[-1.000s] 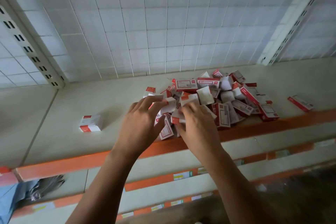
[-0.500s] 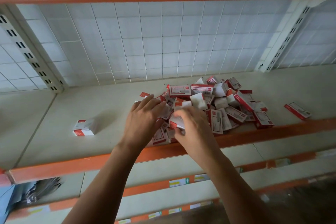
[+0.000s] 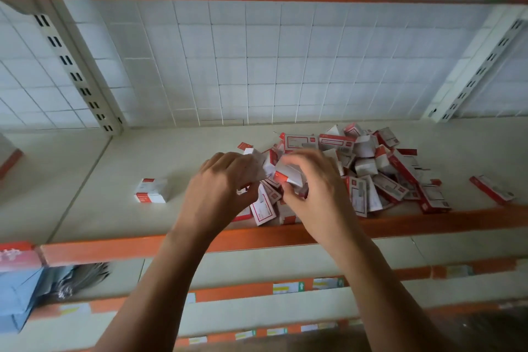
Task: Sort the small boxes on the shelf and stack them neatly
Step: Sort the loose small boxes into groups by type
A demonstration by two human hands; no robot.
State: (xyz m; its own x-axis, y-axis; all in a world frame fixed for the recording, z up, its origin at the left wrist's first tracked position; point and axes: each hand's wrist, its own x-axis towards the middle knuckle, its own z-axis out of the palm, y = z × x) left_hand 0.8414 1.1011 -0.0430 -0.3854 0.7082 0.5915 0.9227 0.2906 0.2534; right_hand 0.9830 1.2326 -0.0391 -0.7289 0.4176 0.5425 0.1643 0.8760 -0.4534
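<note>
Head view: both hands have lifted out of the heap of small red-and-white cardboard boxes (image 3: 371, 168) by the cream shelf's orange front edge (image 3: 114, 248), so picking has begun. The right hand (image 3: 317, 191) pinches a red-ended box (image 3: 288, 174), fingers curled narrow. The left hand (image 3: 225, 188) grips a white box (image 3: 258, 158). The small stack (image 3: 151, 190) sits well left of them.

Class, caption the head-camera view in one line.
Left hand and right hand grip small red-and-white cardboard boxes over a jumbled pile on the cream shelf; a neat stack sits apart.
</note>
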